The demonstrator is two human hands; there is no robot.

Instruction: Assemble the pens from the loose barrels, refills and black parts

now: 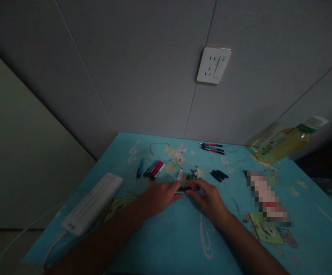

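Note:
In the middle of the table, my left hand (161,195) and my right hand (209,198) meet over a thin black pen piece (185,188). The fingers of both hands are closed on it, one hand at each end, and they hide its tips. Just beyond my left fingers lie slim pale sticks (179,174), too small to tell their kind. A scatter of small dark pieces (193,173) sits behind my right fingers. Blue, red and white pen barrels (155,169) lie to the left, with a separate blue one (140,168). Several black tubes (219,175) are grouped to the right.
Several pens (212,148) lie near the wall. A white power strip (93,204) with its cord takes up the left side. At the right are a tilted bottle of yellow liquid (286,143) and a blurred-out flat item (267,198). A socket (214,65) is on the wall.

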